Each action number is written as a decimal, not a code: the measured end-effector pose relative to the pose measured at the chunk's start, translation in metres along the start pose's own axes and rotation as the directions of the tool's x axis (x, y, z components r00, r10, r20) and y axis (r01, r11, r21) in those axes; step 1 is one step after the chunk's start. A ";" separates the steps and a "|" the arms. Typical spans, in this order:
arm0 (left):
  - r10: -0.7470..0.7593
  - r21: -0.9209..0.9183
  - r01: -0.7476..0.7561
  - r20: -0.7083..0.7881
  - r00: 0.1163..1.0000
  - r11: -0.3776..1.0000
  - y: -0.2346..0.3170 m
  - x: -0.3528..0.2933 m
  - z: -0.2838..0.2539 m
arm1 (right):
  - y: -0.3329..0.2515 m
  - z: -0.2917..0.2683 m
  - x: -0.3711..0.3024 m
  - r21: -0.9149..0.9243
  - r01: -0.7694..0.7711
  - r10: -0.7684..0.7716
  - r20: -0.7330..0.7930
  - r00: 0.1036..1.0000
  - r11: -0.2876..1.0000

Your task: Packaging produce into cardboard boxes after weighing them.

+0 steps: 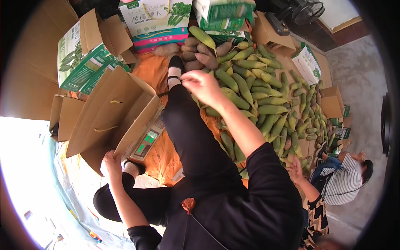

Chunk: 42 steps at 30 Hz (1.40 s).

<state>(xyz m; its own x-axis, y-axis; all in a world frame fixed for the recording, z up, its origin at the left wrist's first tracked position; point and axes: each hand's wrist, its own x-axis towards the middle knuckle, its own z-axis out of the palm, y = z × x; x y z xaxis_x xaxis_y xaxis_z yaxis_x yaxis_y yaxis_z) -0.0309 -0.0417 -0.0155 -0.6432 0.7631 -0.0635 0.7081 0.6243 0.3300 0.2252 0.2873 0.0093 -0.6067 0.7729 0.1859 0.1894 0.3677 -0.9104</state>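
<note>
My left hand [110, 167] is closed on the near edge of an open cardboard box [100, 112], which is tilted on a scale [148, 139] with a lit green display. Inside the box, yellow cord handles show, and I see no radish there. My right hand [203, 86] is above my outstretched leg, by the ankle. Its fingers are bent together, slightly blurred; whether anything small is between them I cannot make out. Just beyond and to the right lies a large heap of green radishes [271, 100]. Several brownish-purple roots [206, 60] lie by my shoe.
Printed green-and-white cartons [156, 16] stand along the back, another carton [79, 58] at the left. An orange sheet [152, 71] covers the floor under me. At the right, another person's hand [295, 168] reaches toward the heap; beyond, a person in a striped shirt [343, 183] sits.
</note>
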 end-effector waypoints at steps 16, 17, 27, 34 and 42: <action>-0.113 0.058 0.109 0.068 0.991 0.992 0.011 0.001 -0.010 | 0.229 -0.150 -0.195 -0.572 -0.776 0.611 -0.522 0.595 0.266; -0.113 0.045 0.111 0.064 0.991 0.993 0.011 0.000 -0.012 | 0.230 -0.152 -0.200 -0.525 -0.805 0.640 -0.524 0.562 0.277; -0.127 0.025 0.125 0.062 0.990 0.992 0.013 0.002 -0.012 | 0.194 -0.137 -0.244 -0.688 -0.708 0.930 -0.136 0.342 0.160; -0.193 0.053 0.190 0.062 0.979 0.980 0.013 0.000 -0.013 | 0.196 -0.093 -0.246 -0.970 -0.231 0.841 -0.058 0.539 0.081; -0.204 0.153 0.193 0.059 0.977 0.969 0.028 -0.003 -0.017 | 0.188 -0.074 -0.228 -0.939 -0.272 0.805 0.007 0.593 0.209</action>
<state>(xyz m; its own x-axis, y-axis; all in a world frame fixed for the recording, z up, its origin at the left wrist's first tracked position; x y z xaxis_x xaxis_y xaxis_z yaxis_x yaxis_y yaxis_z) -0.0143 -0.0290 0.0100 -0.7556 0.6283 -0.1851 0.6069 0.7779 0.1631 0.4560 0.2180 -0.1768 -0.2129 0.7508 -0.6253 0.9298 0.3523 0.1064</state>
